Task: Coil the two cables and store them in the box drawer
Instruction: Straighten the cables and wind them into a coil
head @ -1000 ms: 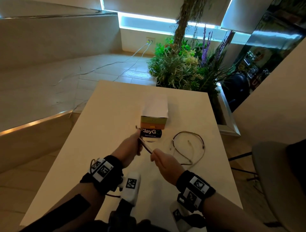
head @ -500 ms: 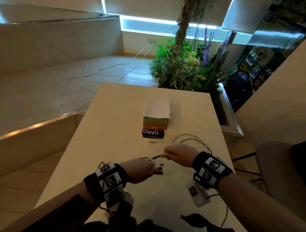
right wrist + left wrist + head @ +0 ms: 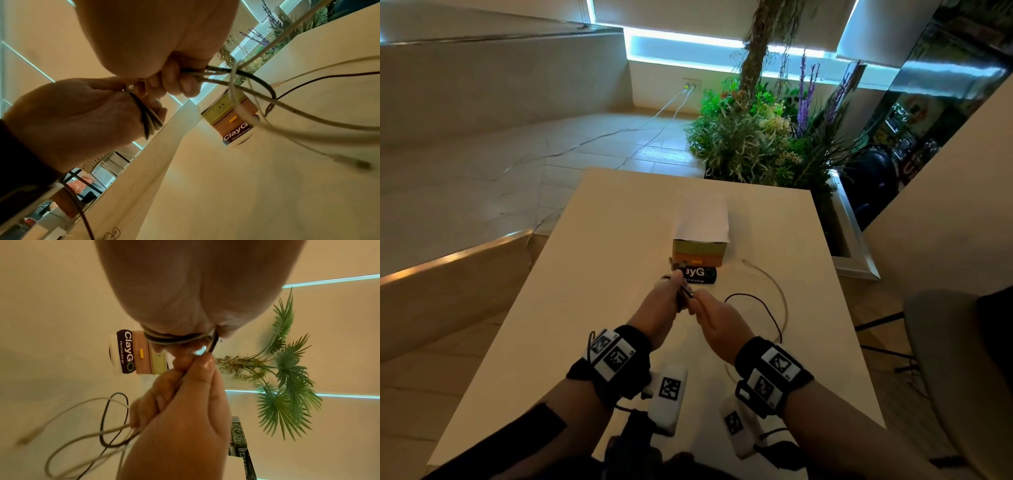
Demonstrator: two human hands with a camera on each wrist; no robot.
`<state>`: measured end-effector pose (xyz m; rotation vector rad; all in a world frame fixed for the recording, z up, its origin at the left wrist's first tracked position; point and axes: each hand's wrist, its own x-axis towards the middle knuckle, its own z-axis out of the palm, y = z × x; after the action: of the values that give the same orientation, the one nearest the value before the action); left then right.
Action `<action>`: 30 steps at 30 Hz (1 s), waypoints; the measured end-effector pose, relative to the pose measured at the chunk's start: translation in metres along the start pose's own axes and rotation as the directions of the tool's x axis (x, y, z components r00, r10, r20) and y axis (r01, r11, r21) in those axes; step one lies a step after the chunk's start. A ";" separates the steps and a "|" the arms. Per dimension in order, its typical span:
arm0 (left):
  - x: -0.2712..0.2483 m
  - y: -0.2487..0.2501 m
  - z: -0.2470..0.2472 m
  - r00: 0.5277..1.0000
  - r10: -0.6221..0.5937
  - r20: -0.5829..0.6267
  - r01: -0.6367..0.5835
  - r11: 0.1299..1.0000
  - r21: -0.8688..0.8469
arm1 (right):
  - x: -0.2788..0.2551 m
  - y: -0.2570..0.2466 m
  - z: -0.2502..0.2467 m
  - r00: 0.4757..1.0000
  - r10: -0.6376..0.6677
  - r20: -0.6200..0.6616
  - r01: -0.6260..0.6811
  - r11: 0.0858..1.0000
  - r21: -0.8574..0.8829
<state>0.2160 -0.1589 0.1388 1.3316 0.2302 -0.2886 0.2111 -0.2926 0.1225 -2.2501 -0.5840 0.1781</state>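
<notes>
Two thin cables, one black (image 3: 756,298) and one white (image 3: 783,298), are being held together. Part of them is wound in several turns (image 3: 174,339) around the fingers of my left hand (image 3: 674,291), which grips that coil (image 3: 151,121). My right hand (image 3: 697,304) meets the left and pinches both strands (image 3: 202,73) just beside the coil. The loose remainder loops over the table to the right. The small box (image 3: 700,255), with a white top and green and orange drawer fronts, stands just beyond my hands. Both drawers look closed.
A dark "ClayGo" sign (image 3: 705,275) stands against the box front. The cream table (image 3: 602,274) ends at a planter of greenery (image 3: 756,144) behind. A grey chair (image 3: 955,359) stands to the right. White wires run over the floor (image 3: 619,133) at the back left.
My right hand has come back left from its outward pull to meet the left hand. My left hand has moved up and forward, close to the box. The loose loops have shifted.
</notes>
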 end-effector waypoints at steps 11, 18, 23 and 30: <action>-0.010 0.032 -0.006 0.984 0.164 0.062 -0.124 0.902 -0.414 | -0.002 -0.003 -0.006 0.996 -0.003 0.085 -0.016 0.975 0.221; -0.028 0.049 -0.011 0.868 0.113 0.484 -0.016 0.979 -0.201 | 0.002 0.000 -0.029 0.921 0.069 0.384 -0.214 0.913 0.347; -0.043 0.054 -0.001 0.700 -0.346 0.625 -0.067 0.839 0.540 | 0.009 -0.008 -0.045 0.795 0.057 0.604 0.008 0.995 -0.104; -0.029 0.027 -0.010 0.756 -0.594 0.275 -0.142 0.262 0.955 | 0.015 0.009 -0.059 0.825 0.184 0.534 0.022 0.934 -0.356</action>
<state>0.1980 -0.1409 0.1709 2.3381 -0.4078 -1.3067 0.2461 -0.3303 0.1572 -2.5712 -0.8807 0.8707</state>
